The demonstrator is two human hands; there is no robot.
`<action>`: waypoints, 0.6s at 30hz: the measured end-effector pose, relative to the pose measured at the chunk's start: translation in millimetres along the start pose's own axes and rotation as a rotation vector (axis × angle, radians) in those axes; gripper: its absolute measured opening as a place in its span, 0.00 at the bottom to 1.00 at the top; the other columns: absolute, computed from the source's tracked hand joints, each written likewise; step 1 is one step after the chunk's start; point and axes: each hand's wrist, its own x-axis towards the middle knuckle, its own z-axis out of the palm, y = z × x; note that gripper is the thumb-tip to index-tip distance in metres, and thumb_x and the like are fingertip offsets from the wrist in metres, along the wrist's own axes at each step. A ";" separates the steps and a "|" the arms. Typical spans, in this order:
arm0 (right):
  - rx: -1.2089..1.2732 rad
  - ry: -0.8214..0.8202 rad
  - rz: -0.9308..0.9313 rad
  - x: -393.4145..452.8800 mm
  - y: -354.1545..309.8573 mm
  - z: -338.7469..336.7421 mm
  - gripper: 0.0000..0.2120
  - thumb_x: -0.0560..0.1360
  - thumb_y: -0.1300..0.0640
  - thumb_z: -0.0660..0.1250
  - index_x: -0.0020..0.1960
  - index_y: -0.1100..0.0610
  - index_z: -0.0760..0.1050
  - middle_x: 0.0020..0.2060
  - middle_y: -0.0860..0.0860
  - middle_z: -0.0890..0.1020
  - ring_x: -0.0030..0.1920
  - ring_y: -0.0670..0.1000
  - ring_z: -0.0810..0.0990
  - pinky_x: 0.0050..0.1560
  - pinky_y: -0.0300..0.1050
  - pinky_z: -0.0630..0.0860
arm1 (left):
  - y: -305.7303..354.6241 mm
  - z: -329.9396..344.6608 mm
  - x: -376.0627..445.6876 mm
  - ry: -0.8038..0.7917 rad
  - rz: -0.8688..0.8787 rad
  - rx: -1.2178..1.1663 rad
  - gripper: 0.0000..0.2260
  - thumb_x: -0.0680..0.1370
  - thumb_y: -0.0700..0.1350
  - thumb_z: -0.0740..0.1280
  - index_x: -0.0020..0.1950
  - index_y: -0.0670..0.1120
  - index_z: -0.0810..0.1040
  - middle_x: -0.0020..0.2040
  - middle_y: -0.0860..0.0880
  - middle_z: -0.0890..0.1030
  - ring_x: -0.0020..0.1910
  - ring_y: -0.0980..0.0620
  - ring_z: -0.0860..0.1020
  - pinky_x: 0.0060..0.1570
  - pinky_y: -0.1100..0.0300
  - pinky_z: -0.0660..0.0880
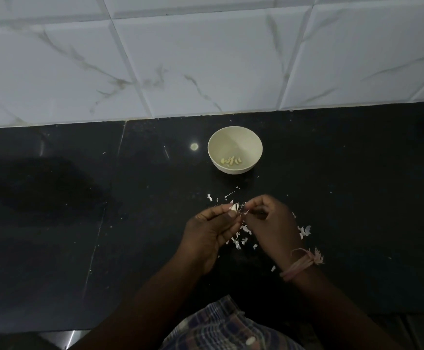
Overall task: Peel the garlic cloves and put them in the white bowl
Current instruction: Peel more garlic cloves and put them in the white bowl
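Note:
A white bowl [235,137] stands on the black counter near the tiled wall, with several peeled garlic cloves [231,160] lying in it. In front of it, my left hand [209,232] pinches a small pale garlic clove [310,207] between thumb and fingertips. My right hand [272,219] is right beside it, its fingertips pinching a thin strip of skin at the clove. Both hands hover just above the counter.
White scraps of garlic skin [304,230] lie scattered on the black counter [79,223] under and around my hands. A white marble-pattern tiled wall [206,59] rises behind the bowl. A pink thread is tied round my right wrist [300,263].

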 end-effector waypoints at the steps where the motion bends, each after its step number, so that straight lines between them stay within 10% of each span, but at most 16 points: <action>1: -0.015 -0.008 0.002 -1.1 0.0 1.7 0.03 0.75 0.58 0.74 0.47 0.51 0.82 0.40 0.45 0.85 0.41 0.40 0.83 0.41 0.32 0.77 | -0.8 -0.8 0.1 0.006 0.003 0.004 0.10 0.77 0.32 0.70 0.58 0.34 0.80 0.51 0.38 0.86 0.46 0.47 0.86 0.47 0.59 0.84; 10: 0.046 0.028 0.022 -1.0 0.6 4.9 0.07 0.74 0.60 0.73 0.46 0.49 0.79 0.39 0.48 0.83 0.39 0.48 0.83 0.43 0.52 0.83 | -0.9 -1.9 2.5 0.039 0.077 0.044 0.05 0.76 0.31 0.71 0.50 0.37 0.82 0.46 0.40 0.86 0.44 0.50 0.86 0.46 0.60 0.83; 18: 0.349 -0.070 0.050 -5.6 -3.0 10.7 0.10 0.77 0.64 0.70 0.54 0.52 0.83 0.43 0.51 0.86 0.39 0.49 0.85 0.37 0.39 0.80 | -2.1 -1.2 4.2 -0.012 0.132 0.093 0.06 0.76 0.31 0.71 0.51 0.37 0.83 0.48 0.39 0.86 0.46 0.47 0.85 0.50 0.57 0.83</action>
